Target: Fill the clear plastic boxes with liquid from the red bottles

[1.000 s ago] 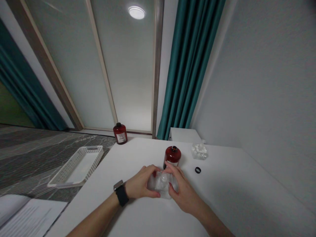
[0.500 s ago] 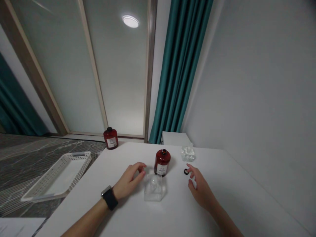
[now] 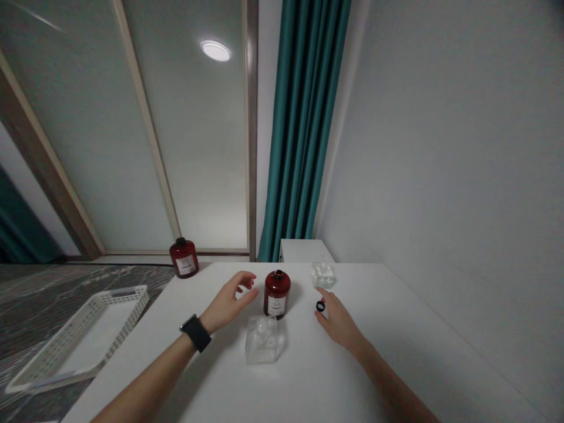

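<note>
My right hand [image 3: 339,322] has its thumb and fingers around a small black ring-shaped cap [image 3: 320,306] just above or at the white table. The index finger reaches past the cap toward a crumpled clear plastic piece [image 3: 323,275]. My left hand [image 3: 230,301], with a black-strapped watch at the wrist, holds nothing. Its fingers are loosely curled, with thumb apart, left of a dark red bottle [image 3: 277,292]. That bottle stands upright with a white label and an open-looking neck. In front of it lies a clear square plastic container [image 3: 261,346] with something transparent inside.
Another red bottle [image 3: 184,258], with a black top, stands at the table's far left corner. A white perforated basket [image 3: 101,358] is left of the table [image 3: 304,382]. Beyond the far edge are a white cabinet [image 3: 304,249] and a green curtain [image 3: 295,141]; a wall runs along the right.
The view has shifted, moving the scene slightly left. My right hand has come in around the black cap, its fingers closer together. My left hand has risen slightly beside the bottle.
</note>
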### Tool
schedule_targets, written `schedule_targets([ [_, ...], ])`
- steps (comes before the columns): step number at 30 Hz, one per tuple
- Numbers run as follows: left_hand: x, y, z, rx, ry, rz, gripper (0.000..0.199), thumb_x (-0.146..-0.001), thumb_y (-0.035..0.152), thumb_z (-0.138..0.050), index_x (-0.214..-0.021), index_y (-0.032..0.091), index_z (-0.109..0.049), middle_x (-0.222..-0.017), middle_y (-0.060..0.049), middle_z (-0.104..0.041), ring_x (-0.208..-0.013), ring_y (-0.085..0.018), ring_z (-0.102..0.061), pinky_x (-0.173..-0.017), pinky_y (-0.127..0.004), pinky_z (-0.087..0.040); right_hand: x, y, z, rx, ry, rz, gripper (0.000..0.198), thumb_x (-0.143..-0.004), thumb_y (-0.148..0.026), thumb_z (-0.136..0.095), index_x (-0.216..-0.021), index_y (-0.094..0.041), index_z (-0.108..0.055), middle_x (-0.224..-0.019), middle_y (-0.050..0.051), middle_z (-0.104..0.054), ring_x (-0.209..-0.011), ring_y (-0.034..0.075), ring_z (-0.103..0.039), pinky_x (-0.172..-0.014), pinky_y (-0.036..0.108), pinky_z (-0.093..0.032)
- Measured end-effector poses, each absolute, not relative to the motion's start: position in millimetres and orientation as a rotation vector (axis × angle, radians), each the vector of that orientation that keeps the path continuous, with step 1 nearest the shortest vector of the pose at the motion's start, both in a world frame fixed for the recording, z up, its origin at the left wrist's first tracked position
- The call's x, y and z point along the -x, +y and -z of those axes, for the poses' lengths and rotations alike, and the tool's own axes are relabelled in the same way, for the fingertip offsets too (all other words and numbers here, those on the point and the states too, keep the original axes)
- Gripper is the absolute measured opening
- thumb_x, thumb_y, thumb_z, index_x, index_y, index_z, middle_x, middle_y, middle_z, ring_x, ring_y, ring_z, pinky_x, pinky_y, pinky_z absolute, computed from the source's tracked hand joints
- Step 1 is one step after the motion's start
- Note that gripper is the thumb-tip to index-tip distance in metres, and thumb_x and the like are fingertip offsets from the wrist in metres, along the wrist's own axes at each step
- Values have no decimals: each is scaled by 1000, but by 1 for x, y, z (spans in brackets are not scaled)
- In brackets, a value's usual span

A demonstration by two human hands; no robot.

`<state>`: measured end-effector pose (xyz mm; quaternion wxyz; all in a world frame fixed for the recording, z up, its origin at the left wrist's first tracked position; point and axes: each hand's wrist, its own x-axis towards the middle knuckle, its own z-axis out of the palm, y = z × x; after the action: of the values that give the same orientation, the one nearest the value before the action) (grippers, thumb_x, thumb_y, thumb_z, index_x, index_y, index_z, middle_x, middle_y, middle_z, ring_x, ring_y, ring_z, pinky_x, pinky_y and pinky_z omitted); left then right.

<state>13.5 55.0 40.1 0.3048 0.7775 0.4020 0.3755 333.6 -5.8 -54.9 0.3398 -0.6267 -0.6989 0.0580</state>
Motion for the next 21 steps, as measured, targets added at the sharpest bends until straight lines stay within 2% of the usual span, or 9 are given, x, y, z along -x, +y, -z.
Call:
schedule_targets([
  [5,-41,67,-54,-2097,1001,-917,50,-80,41,-68,-123,18,-55,-118,-13,-66,-109,-29,-62,-88,-44,-51,-329,-6,60,1619,-1805,-81,45,-84,-14,-52,-128,-21,-58,-105,10,-65,-102,29,-60,-94,47,-50],
  [8,-55,74,-55,-2122,978,-872,55,-77,40,-73,-125,18,-56,-125,-14,-63,-113,-31,-61,-96,-47,-49,-331,-8,63,1589,-1795,-73,42,-85,-15,-51,-126,-21,-59,-105,10,-65,-100,28,-60,-92,46,-51],
  [15,-63,78,-45,-2167,894,-864,52,-71,32,-78,-117,17,-59,-117,-11,-68,-106,-29,-64,-98,-43,-49,-334,-11,63,1518,-1730,-138,34,-90,-20,-49,-122,-20,-58,-100,8,-63,-94,24,-62,-89,41,-53],
  [21,-47,71,-47,-2118,968,-944,51,-71,30,-77,-116,17,-58,-116,-11,-68,-108,-30,-64,-97,-45,-50,-330,-12,57,1488,-1640,-202,20,-92,-28,-48,-104,-22,-64,-99,10,-62,-98,27,-59,-93,48,-49],
])
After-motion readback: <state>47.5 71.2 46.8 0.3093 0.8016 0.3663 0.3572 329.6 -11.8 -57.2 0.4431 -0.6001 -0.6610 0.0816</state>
